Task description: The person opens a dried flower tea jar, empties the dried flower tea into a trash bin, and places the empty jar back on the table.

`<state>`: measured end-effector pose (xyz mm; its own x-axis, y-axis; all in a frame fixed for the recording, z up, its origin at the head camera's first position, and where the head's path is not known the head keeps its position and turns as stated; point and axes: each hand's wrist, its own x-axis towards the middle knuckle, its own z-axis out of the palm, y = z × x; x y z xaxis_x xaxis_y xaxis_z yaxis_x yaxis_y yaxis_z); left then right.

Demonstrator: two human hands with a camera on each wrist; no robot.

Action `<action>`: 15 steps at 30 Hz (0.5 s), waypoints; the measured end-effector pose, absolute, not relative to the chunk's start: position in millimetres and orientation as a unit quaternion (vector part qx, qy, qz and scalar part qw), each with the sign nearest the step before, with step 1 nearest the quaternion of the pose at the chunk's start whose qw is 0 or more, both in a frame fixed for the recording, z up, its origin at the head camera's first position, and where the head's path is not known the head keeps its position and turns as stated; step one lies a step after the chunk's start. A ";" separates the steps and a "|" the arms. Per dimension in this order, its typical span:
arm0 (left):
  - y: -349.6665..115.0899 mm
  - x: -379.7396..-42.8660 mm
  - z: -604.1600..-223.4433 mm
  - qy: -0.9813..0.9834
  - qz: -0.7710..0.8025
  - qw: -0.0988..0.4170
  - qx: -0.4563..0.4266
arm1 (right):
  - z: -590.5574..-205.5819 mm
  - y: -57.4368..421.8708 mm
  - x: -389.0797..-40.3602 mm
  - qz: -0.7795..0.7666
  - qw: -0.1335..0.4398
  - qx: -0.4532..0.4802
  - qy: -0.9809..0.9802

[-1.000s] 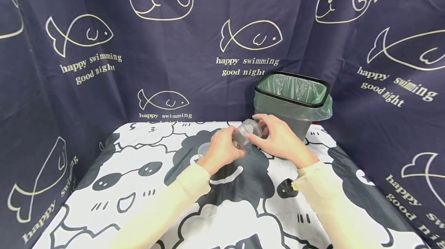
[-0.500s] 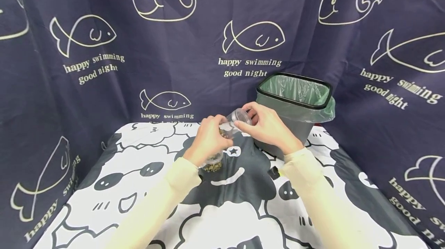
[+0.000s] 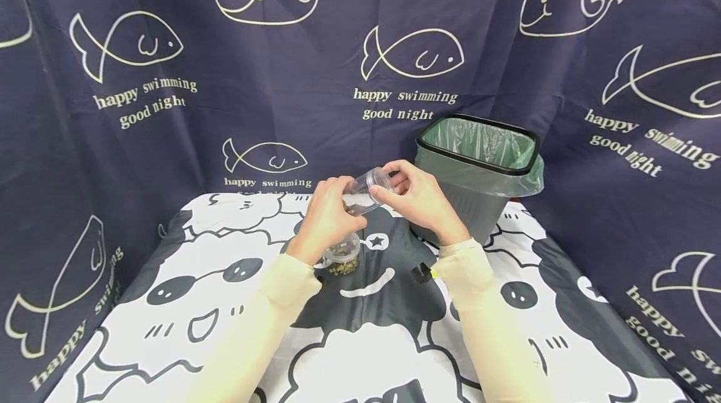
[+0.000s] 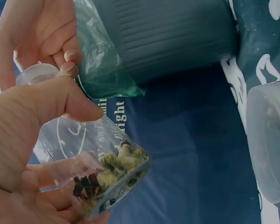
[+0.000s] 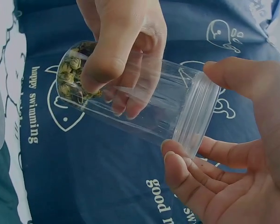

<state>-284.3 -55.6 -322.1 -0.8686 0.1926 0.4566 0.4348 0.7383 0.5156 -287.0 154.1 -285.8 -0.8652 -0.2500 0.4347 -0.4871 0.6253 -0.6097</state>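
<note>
My left hand grips the body of a clear plastic jar, tilted above the table. Dried flower buds, pale yellow-green with some dark red pieces, lie gathered at its bottom end. At the other end, my right hand holds the clear ridged lid between thumb and fingers. The lid sits on the jar's mouth; whether it is tight I cannot tell. A second clear jar of similar dried flowers stands on the table below my left hand. Its top is partly hidden by that hand in the head view.
A grey bin with a black rim and green liner bag stands behind my right hand. The sheep-patterned tablecloth covers the table, and a dark blue curtain hangs behind. Beside my right cuff shows a small black piece.
Both hands have moved left and slightly up with the jar, away from the bin. The second jar, mostly hidden behind my left hand before, now shows below it.
</note>
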 end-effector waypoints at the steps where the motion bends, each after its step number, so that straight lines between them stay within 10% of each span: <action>1: -56.2 -284.5 -321.5 -0.912 -0.317 0.192 -0.173 | -286.3 154.2 -287.3 0.386 0.156 0.208 -0.885; 15: -67.2 -285.3 -310.8 -0.923 -0.274 0.185 -0.195 | -296.4 154.6 -289.6 0.449 0.097 0.213 -0.862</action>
<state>-285.3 -67.2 -310.8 -0.8555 0.2592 0.4482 0.4619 0.7732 0.4345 -289.6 154.6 -296.4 -0.8906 -0.2796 0.3587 -0.4542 0.5066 -0.7329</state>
